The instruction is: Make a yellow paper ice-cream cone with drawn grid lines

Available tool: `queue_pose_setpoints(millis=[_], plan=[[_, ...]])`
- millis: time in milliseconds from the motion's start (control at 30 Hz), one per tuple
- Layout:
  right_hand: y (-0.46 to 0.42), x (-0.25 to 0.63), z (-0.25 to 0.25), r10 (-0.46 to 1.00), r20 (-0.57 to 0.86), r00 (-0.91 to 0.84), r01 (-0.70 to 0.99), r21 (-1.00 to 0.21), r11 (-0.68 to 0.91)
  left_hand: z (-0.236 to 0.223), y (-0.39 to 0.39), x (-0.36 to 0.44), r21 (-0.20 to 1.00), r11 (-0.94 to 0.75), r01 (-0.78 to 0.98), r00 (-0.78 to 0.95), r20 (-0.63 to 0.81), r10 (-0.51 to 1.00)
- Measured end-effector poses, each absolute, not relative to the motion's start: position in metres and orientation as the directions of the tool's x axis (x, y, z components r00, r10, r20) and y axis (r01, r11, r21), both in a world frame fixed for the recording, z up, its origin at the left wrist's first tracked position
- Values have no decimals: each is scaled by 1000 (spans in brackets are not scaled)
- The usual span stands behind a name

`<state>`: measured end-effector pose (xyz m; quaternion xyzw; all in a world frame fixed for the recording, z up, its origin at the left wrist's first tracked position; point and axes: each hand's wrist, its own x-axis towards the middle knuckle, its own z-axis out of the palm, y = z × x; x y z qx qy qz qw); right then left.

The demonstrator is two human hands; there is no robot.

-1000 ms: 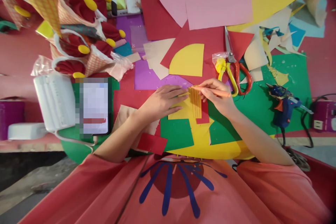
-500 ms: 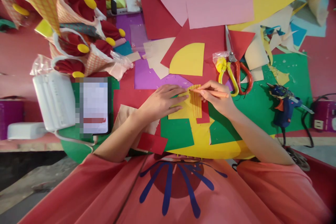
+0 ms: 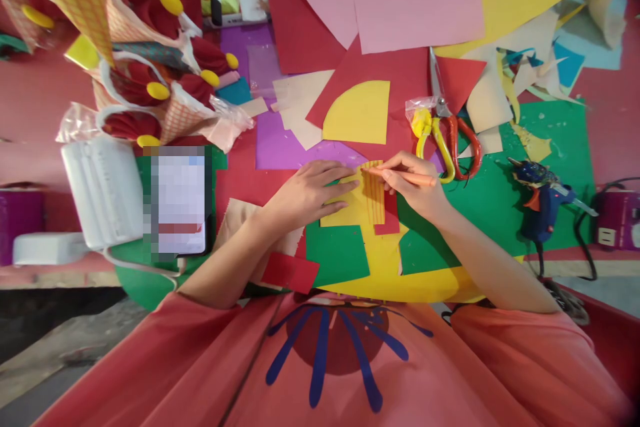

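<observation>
The lined yellow paper (image 3: 373,203) lies at the centre of the table, in front of the person, over red and green sheets. Upright stripes run down its right part.

Left hand (image 3: 317,193): laid palm down on the left part of the lined yellow paper. The fingers are extended and slightly spread, pointing toward the stripes.

Right hand (image 3: 413,187): thumb and forefinger pinch an orange pen (image 3: 410,177), held at a low slant. The pen's tip is at the upper end of the stripes, just beside the left fingertips; from where I stand, I cannot tell whether it touches the surface.

Surrounding items: a yellow quarter-circle (image 3: 357,117) rests on red paper beyond both hands. Scissors (image 3: 441,108) lie beyond the right hand, blades pointing away from the person. A blue glue gun (image 3: 543,207) is well to the right, on green paper. A phone (image 3: 181,203), its screen lit and partly blurred, lies to the left beside a white box (image 3: 105,197). Wrapped cones (image 3: 185,110) crowd the far left.
</observation>
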<state>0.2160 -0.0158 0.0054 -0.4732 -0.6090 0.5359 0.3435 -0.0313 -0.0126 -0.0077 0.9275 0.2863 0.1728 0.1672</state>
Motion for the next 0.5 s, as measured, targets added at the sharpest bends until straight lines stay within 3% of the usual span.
queue_pose_setpoints(millis=[200,367,500], plan=[[-13,216,8,939,-125,-321,155,-985,-78,-9,-12,-32,405,-788,464,766,263,586],[-12,214,10,959,-166,-229,41,-986,-161,-11,-12,-33,442,-739,509,765,162,624],[-13,214,8,971,-118,-207,76,-992,-104,-10,-12,-33,439,-722,535,769,102,631]])
